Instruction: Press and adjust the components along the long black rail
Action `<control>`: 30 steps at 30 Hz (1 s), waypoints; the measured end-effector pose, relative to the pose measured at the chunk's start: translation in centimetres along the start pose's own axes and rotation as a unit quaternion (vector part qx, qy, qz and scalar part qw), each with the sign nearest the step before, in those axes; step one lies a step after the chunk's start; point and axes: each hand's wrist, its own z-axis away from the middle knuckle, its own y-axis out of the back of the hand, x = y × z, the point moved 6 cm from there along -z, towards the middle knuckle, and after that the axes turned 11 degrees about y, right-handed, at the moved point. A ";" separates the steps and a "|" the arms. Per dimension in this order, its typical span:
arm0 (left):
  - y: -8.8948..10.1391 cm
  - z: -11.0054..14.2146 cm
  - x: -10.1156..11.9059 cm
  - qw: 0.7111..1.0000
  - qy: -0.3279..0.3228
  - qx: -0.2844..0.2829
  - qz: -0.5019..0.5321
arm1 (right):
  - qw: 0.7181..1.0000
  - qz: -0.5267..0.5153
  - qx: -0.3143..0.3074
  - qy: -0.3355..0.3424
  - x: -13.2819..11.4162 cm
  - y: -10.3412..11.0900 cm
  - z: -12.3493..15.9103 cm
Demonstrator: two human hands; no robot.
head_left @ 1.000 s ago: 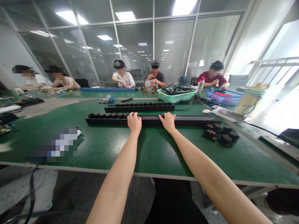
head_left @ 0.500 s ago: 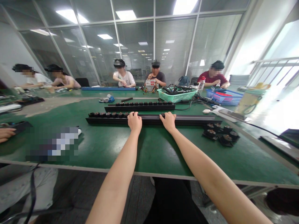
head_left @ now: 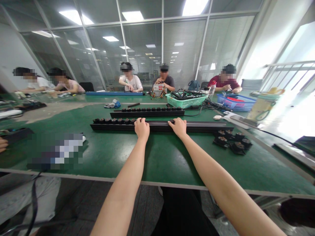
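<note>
A long black rail point(head_left: 204, 129) lies crosswise on the green table in front of me. Small round-topped black units point(head_left: 114, 121) sit in a row along its left part; its right part shows a bare channel. My left hand point(head_left: 142, 129) is closed over the rail at the right end of that row, its fingertips partly hidden. On the channel farther right, my right hand point(head_left: 179, 127) pinches a small black unit point(head_left: 171, 121), mostly covered by the fingers. Several loose black units point(head_left: 238, 146) lie by the rail's right end.
Behind stands a second black rail point(head_left: 147, 113) with a row of units. Farther back are a green basket point(head_left: 188, 103) of cables and a blue basket point(head_left: 236, 104). A power strip point(head_left: 242, 120) lies right. Co-workers sit across the table; a person's hand point(head_left: 3, 144) shows at left.
My right hand has shifted slightly right, with its fingers drawn closer around the small black unit. My left hand stays in place. The neighbour's hand at the left edge has moved farther out of view.
</note>
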 end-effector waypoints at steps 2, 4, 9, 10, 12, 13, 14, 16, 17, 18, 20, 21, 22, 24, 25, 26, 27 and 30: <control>0.0 0.0 0.0 1.000 -0.001 0.000 0.000 | 1.000 -0.007 -0.005 0.002 0.2 0.0 0.0; -0.1 0.0 0.0 1.000 -0.001 0.000 0.001 | 1.000 -0.010 -0.007 0.003 0.2 0.0 0.0; 0.0 0.0 0.0 1.000 0.001 -0.001 0.004 | 1.000 -0.004 -0.007 0.002 0.1 0.1 0.0; 0.0 0.0 0.0 1.000 0.002 -0.001 0.005 | 1.000 -0.002 -0.007 0.002 0.1 0.1 0.0; 0.1 0.0 0.0 1.000 0.002 -0.002 0.006 | 1.000 0.002 -0.008 0.001 0.1 0.1 0.0; 0.1 0.0 0.0 1.000 0.002 -0.003 0.006 | 1.000 0.004 -0.010 0.000 0.1 0.1 0.0; 0.1 0.0 0.0 1.000 0.002 -0.004 0.006 | 1.000 0.006 -0.012 0.000 0.1 0.0 0.0; 0.1 0.0 0.0 1.000 0.002 -0.007 0.005 | 1.000 0.008 -0.016 -0.001 0.1 0.0 -0.1; 0.1 0.0 0.0 1.000 0.004 -0.007 0.004 | 1.000 0.009 -0.018 -0.002 0.1 0.0 -0.1; 0.1 0.0 0.0 1.000 0.005 -0.006 0.004 | 1.000 0.010 -0.020 -0.002 0.1 0.0 -0.1; 0.1 0.0 0.0 1.000 0.006 -0.005 0.003 | 1.000 0.011 -0.022 -0.003 0.1 0.0 -0.1; 0.1 0.0 0.0 1.000 0.007 -0.005 0.003 | 1.000 0.011 -0.023 -0.002 0.1 0.0 -0.1; 0.1 0.0 0.0 1.000 0.008 -0.006 0.004 | 1.000 0.011 -0.022 -0.002 0.1 0.0 -0.1; 0.1 0.0 0.0 1.000 0.009 -0.006 0.005 | 1.000 0.011 -0.022 -0.002 0.0 -0.1 -0.1; 0.1 -0.1 0.0 1.000 0.009 -0.006 0.005 | 1.000 0.011 -0.023 -0.003 0.0 -0.1 -0.1; 0.1 -0.1 0.0 1.000 0.009 -0.006 0.005 | 1.000 0.010 -0.024 -0.002 0.1 -0.1 -0.1; 0.1 0.0 0.0 1.000 0.009 -0.006 0.005 | 1.000 0.011 -0.024 -0.002 0.1 -0.1 -0.1; 0.1 0.0 0.1 1.000 0.008 -0.006 0.004 | 1.000 0.019 -0.023 0.006 0.3 0.1 -0.2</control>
